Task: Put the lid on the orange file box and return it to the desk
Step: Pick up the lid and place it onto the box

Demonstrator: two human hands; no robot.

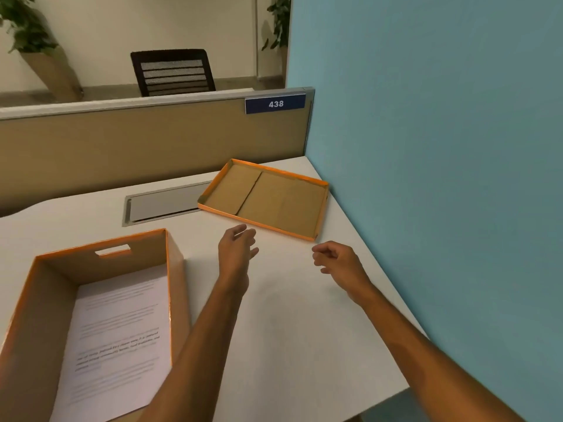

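Observation:
The orange file box (175, 269) stands open on the white desk (289, 330) at the lower left, with a printed sheet (122, 336) lying inside. Its lid (265, 199) lies upside down at the desk's far right corner, brown cardboard inside showing, orange rim up. My left hand (236, 251) hovers just short of the lid's near edge, fingers apart and empty. Off to the right, my right hand (335, 258) hangs near the lid's near right corner, fingers loosely curled, holding nothing. Neither hand touches the lid.
A grey cable-tray flap (161, 204) is set into the desk beside the lid. A tan partition (137, 141) with a blue "438" plate (275, 103) closes the back. A teal wall (441, 147) runs along the right. A black chair (173, 73) stands beyond.

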